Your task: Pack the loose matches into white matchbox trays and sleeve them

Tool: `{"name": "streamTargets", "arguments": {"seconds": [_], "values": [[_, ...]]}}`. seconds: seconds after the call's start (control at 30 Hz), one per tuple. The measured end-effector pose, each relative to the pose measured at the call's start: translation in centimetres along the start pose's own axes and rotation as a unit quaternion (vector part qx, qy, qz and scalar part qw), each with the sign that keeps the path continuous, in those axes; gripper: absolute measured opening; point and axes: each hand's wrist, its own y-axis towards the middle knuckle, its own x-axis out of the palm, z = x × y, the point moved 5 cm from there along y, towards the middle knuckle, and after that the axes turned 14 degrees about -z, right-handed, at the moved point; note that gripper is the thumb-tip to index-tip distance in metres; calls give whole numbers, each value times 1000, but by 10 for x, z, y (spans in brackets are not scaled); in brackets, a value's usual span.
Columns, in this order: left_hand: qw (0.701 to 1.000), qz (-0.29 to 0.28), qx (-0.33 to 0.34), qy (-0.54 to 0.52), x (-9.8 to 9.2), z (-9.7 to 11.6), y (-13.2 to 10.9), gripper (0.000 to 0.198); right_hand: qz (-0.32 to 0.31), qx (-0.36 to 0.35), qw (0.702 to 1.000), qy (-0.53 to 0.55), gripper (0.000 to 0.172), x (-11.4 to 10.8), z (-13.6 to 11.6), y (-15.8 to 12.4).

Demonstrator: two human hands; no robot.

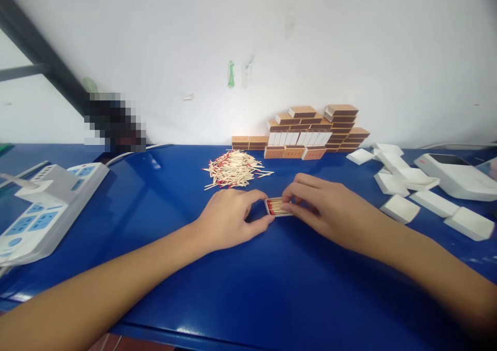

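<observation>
A small matchbox tray (pixel 267 209) lies on the blue table, with red-headed matches (pixel 276 206) laid lengthwise inside it. My left hand (pixel 229 219) grips its left end between thumb and forefinger. The fingers of my right hand (pixel 322 203) are closed at the tray's right end and hide that part; exactly where they press on tray or matches is hard to see. Just beyond my left hand sits a loose heap of matches (pixel 235 170), a few of them lying off to its right.
Stacked matchboxes (pixel 303 123) stand against the white wall at the back. White empty trays (pixel 399 208) are scattered at the right, beside a white device (pixel 458 177). A power strip (pixel 42 216) with a plug takes up the left side of the blue table (pixel 248 289).
</observation>
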Motion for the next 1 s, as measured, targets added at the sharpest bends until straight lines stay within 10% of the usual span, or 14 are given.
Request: {"name": "streamTargets", "arguments": {"seconds": [1.0], "values": [[1000, -14, 6, -2, -1, 2, -1, 30, -16, -70, 997, -32, 34, -1, -9, -3]]}}
